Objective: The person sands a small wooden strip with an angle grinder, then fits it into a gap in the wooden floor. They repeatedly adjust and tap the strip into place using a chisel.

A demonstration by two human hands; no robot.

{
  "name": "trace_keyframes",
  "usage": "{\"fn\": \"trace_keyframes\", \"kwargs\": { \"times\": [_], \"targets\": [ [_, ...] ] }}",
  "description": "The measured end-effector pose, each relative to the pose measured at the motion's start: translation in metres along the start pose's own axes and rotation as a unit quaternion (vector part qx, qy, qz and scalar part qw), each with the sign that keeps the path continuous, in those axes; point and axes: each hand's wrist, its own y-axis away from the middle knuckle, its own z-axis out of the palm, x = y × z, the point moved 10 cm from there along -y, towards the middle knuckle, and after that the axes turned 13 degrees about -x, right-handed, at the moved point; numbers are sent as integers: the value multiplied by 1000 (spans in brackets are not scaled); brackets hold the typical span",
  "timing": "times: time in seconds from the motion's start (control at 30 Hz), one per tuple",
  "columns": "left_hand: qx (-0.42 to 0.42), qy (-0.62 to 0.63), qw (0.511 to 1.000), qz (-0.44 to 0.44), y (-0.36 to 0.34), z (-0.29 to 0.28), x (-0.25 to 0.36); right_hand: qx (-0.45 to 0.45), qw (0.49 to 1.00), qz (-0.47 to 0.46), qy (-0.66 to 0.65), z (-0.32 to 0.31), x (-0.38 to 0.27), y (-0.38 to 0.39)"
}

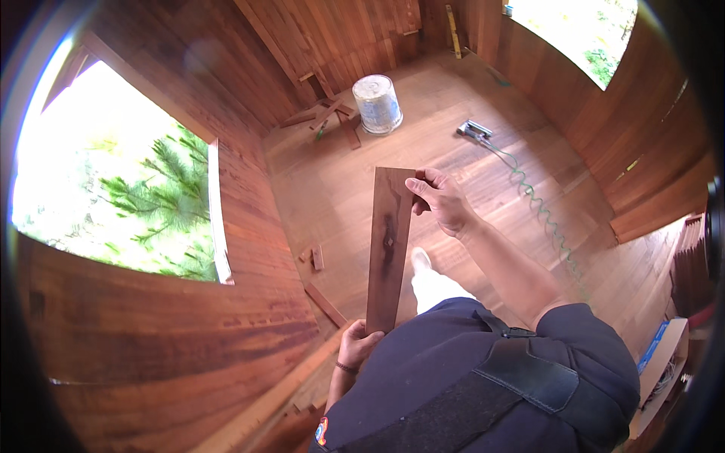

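Note:
A dark brown wooden board (pixel 387 249) with a black knot in its middle is held up in front of me, its length running away from my body. My right hand (pixel 439 198) pinches its far right edge, thumb on the face and fingers behind. At the near end, my left hand (pixel 357 346) grips the lower left corner; some of its fingers are hidden by the board and my shirt. Both hands are closed on the same board.
An upturned white bucket (pixel 377 104) stands on the wooden floor beside scattered offcuts (pixel 330 113). A nail gun (pixel 475 131) trails a coiled green hose (pixel 541 208). A yellow level (pixel 453 32) leans in the far corner. An open cardboard box (pixel 661 374) is at right.

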Motion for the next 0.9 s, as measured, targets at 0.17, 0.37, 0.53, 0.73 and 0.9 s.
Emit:
{"fn": "trace_keyframes", "kwargs": {
  "times": [0.17, 0.37, 0.53, 0.73, 0.9],
  "targets": [
    [32, -47, 997, -42, -162, -109, 91, -41, 997, -12, 61, -24, -1, -213],
    [142, -240, 959, -53, -297, -244, 228, -147, 969, 40, 195, -29, -19, -441],
    [177, -217, 955, -95, -386, -364, 312, -180, 964, 125, 154, -33, 20, -600],
    [177, -304, 933, -78, -555, -547, 421, -135, 983, 102, -70, -39, 98, -807],
    [139, -395, 905, -71, -728, -655, 547, 19, 975, 91, -204, -57, 135, -965]
  ]
}}
